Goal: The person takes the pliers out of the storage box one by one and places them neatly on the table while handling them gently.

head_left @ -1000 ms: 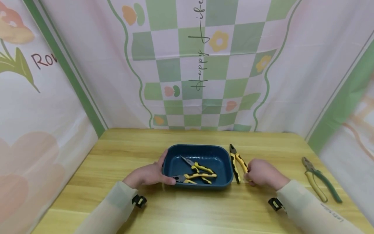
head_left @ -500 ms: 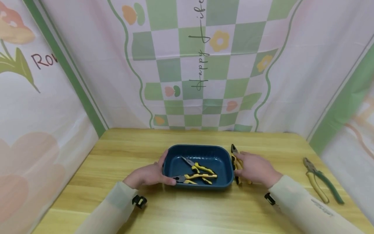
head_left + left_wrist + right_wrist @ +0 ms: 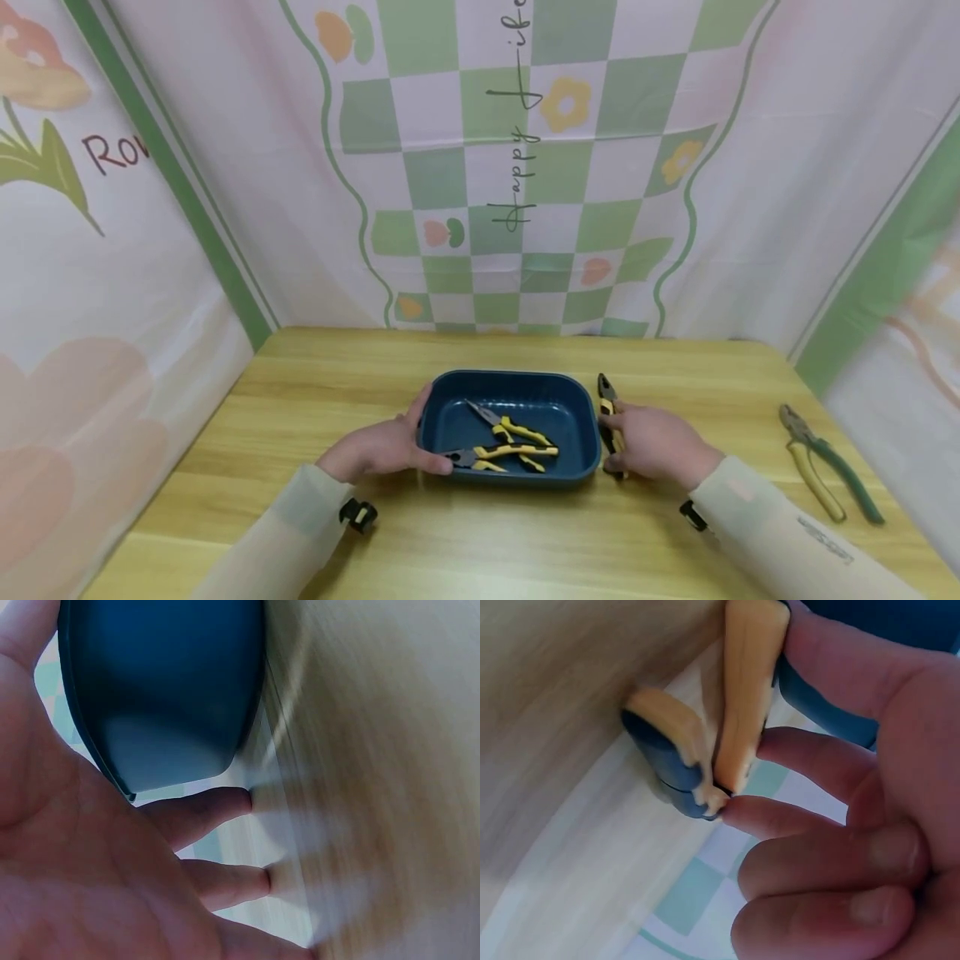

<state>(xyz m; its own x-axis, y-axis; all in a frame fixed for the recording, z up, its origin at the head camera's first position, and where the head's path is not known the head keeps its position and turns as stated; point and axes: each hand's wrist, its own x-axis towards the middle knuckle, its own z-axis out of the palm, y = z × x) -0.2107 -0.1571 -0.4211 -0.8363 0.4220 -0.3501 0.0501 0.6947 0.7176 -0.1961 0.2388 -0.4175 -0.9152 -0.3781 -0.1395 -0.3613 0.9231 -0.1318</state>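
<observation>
A blue rectangular tray point(image 3: 570, 437) stands mid-table. My left hand point(image 3: 382, 446) spans its left end, thumb at the near corner and another finger at the far corner. In the left wrist view, other fingers extend down to the table beside the tray wall. Inside lie yellow-and-black needle-nose pliers point(image 3: 483, 412) and combination pliers point(image 3: 517, 451), partly overlapping. Just right of the tray, my right hand point(image 3: 663, 442) pinches a second pair of combination pliers point(image 3: 607, 390) between thumb and fingers. Their yellow-and-black handles point(image 3: 754, 682) stand slightly apart in the right wrist view; the hand covers part of them.
Another pair of pliers point(image 3: 813, 454), with one yellow and one green handle, lies at the table's right side. Printed cloth point(image 3: 525, 167) hangs behind the wooden table point(image 3: 322, 375) and along both sides.
My right hand has moved from beside the lower handle end onto the pliers and now pinches them. Their handles have come closer together. The left hand and tray have stayed put.
</observation>
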